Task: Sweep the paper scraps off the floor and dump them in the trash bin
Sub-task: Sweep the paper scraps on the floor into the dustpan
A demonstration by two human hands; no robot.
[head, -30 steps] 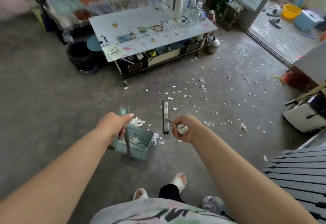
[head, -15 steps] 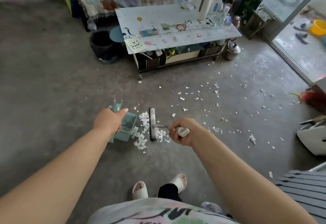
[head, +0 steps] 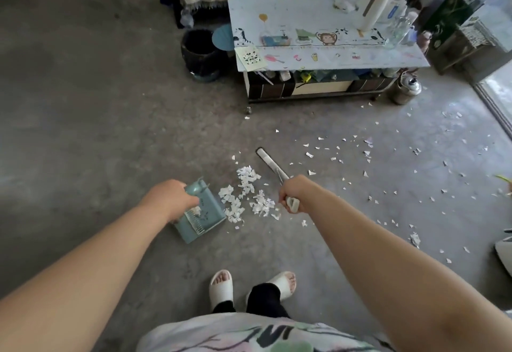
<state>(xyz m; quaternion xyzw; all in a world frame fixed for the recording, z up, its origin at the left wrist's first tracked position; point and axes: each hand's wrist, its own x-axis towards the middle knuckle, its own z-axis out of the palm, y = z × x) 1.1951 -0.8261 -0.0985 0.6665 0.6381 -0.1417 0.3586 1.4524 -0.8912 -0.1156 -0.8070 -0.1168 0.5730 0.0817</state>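
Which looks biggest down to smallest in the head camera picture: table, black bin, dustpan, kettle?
1. table
2. dustpan and black bin: they look about alike, and the dustpan is nearer the camera, so I won't rank them.
3. kettle

on the floor (head: 83, 102), between dustpan (head: 206, 220) at left and broom (head: 270, 164) at right: heaped paper scraps (head: 246, 194). further right, loose scraps (head: 309, 154), scattered. behind, low table (head: 327, 56); just beside its left end, trash bin (head: 198, 50); at its right end, kettle (head: 406, 88).

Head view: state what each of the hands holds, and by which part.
The left hand grips the teal dustpan by its handle; the right hand grips the hand broom by the white end of its handle.
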